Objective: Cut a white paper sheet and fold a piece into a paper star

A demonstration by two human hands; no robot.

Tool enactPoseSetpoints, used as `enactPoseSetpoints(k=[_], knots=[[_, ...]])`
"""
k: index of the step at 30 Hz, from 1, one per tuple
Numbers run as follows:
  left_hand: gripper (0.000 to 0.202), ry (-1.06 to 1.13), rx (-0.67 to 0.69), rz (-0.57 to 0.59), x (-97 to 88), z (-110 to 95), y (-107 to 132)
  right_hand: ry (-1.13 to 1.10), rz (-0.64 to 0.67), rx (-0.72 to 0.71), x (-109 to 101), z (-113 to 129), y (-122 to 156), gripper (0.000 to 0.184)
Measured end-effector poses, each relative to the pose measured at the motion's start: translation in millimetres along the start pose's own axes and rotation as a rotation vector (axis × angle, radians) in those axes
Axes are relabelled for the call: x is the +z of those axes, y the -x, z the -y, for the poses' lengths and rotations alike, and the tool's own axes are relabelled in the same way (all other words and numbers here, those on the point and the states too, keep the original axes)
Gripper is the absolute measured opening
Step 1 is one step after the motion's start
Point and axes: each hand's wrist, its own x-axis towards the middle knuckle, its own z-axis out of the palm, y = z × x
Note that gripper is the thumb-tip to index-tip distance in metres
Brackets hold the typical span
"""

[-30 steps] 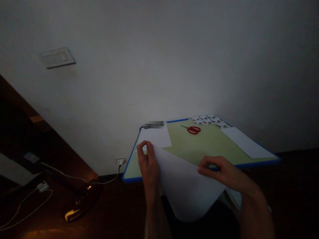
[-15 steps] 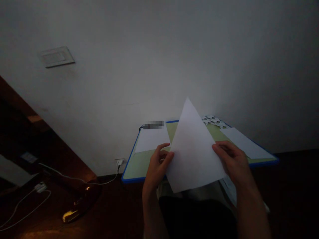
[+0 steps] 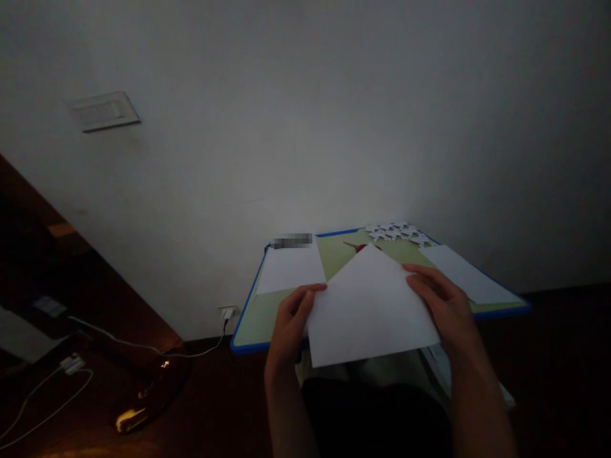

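A white sheet of paper (image 3: 370,305), folded so it comes to a point at the top, is held between both hands over the near edge of a small green table (image 3: 260,318). My left hand (image 3: 291,321) pinches its left edge, thumb on top. My right hand (image 3: 442,305) grips its right edge, fingers lying along the paper. Red scissors (image 3: 360,247) lie on the table behind the paper's tip, mostly hidden by it.
The blue-rimmed table also carries a white sheet (image 3: 291,267) at the left, another sheet (image 3: 468,273) at the right, and a pile of small white paper cut-outs (image 3: 396,232) at the back. Wall behind; cables and a plugged socket (image 3: 228,313) on the dark floor to the left.
The sheet went from hanging unfolded over the table edge to a folded, pointed shape. Its tip has since dropped lower and flatter. Both hands shifted to its side edges.
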Motion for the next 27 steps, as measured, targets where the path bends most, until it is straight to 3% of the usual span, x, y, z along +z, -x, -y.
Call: enactPoseSetpoints(k=[2, 5, 9, 13, 16, 20, 24, 27], knots=[[0.052, 0.156, 0.014, -0.036, -4.3, 0, 1, 0.043, 0.047, -0.052, -3, 1, 1, 0.021], [0.058, 0.331, 0.054, -0.098, -9.9, 0, 4, -0.001, 0.18, -0.151, -8, 5, 5, 0.024], [0.045, 0.229, 0.067, -0.228, -7.0, -3, 14, 0.017, 0.257, -0.263, -9, 18, 13, 0.022], [0.033, 0.143, 0.224, -0.36, 3.8, -15, 22, 0.077, 0.219, -0.39, -6, 26, 19, 0.017], [0.02, 0.069, 0.356, -0.339, 9.5, -28, 20, 0.088, 0.134, -0.513, -4, 29, 23, 0.012], [0.021, 0.101, 0.513, -0.387, 16.4, -41, 23, 0.033, 0.084, -0.524, 0, 34, 32, 0.014], [0.019, 0.194, 0.464, -0.377, 25.4, -38, 28, 0.04, -0.046, -0.489, 5, 38, 42, 0.014], [0.023, 0.171, 0.361, -0.265, 29.8, -31, 25, 0.059, -0.085, -0.411, 9, 41, 46, 0.018]])
